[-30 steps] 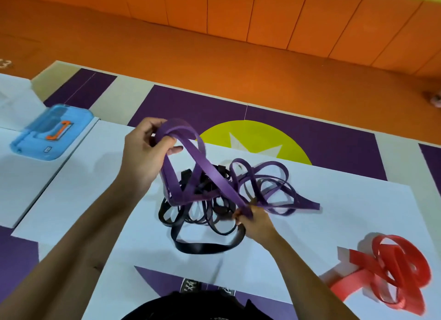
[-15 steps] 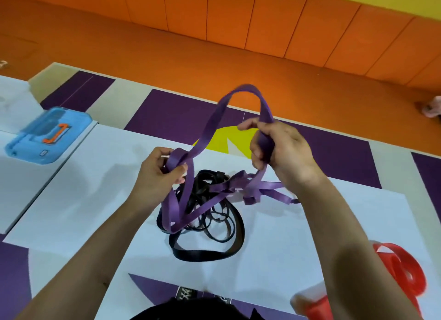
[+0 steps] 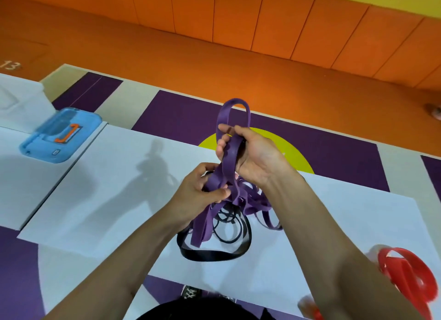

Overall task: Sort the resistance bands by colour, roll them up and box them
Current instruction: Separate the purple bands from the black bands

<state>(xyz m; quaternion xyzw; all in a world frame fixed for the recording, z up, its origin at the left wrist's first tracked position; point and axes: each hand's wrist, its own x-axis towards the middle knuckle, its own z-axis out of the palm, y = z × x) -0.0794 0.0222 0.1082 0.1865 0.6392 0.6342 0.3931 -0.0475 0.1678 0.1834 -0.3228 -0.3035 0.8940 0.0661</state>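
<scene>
One head-worn view — looks forward and down, close over the white board [image 3: 100, 200].

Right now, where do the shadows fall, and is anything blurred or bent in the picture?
Head view: the left hand and right hand cast a soft shadow leftwards on the white board; the blue box and red bands near the edges look smeared; the purple bands are fairly sharp; the wide lens splays the wall panels.
</scene>
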